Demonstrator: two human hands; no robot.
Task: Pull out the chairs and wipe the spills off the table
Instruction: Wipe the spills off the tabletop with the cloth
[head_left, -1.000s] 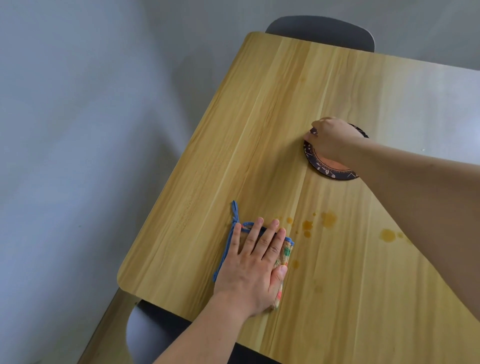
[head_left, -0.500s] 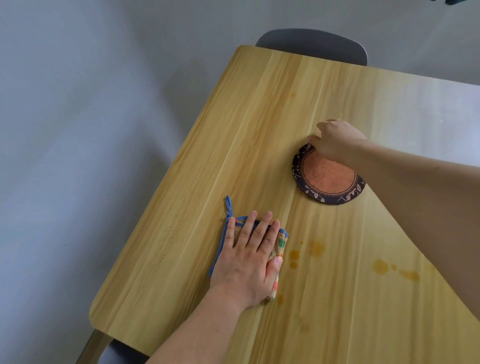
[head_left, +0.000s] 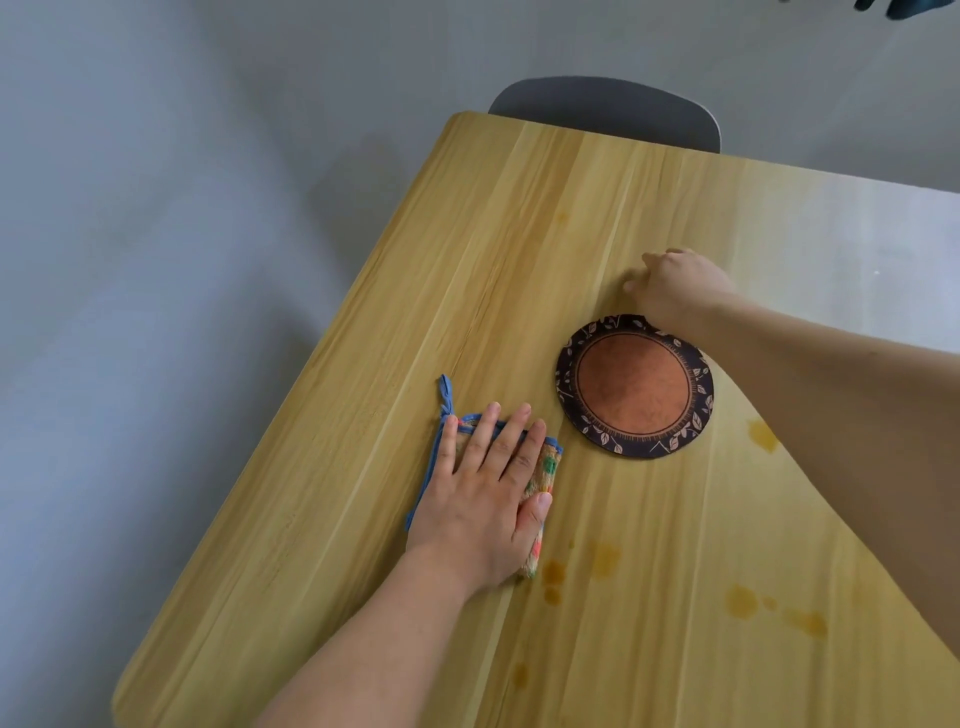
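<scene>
1. The wooden table fills most of the view, one corner toward the grey floor.
2. A grey chair sits tucked against its far edge.
3. A round brown placemat lies flat mid-table.
4. The left hand presses flat, fingers straight, on a blue-edged cloth.
5. The right hand rests just beyond the placemat, fingers curled, grasping nothing I can see.
6. Amber spills dot the table, right of the cloth.

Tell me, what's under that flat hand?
The left hand presses on a folded cloth with blue trim, lying on the table. Whatever is beneath the cloth is hidden.
</scene>
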